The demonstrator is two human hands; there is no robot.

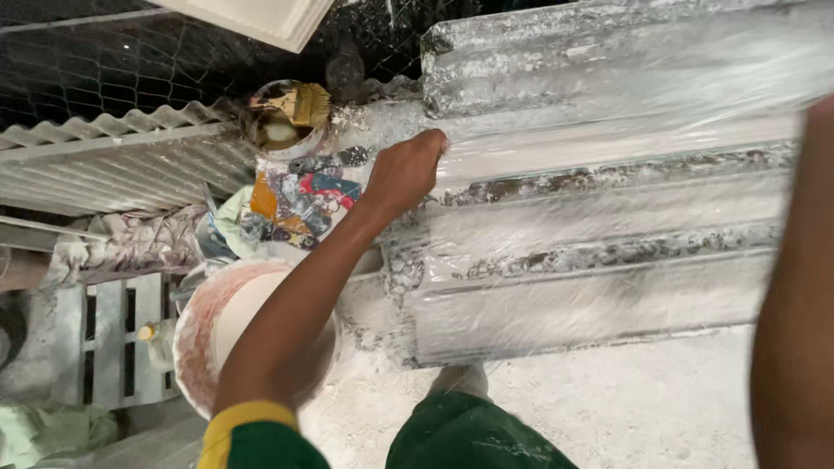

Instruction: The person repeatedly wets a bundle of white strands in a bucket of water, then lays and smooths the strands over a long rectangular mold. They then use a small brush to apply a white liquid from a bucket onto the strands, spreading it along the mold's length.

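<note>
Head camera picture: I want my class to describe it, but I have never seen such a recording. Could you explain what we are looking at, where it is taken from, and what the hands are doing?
There is no machine here: a person wears a camera on the head, looking down at their own arms and green trousers. The left hand presses, fingers curled, on the end of a long white ridged moulding covered in clear plastic film. The right hand is out of view; only its forearm shows at the edge. Beside the left arm stands a round white bucket with reddish stains. Further off sit a small tin holding a wide brush and a colourful patterned rag. The floor is dusty white.
</note>
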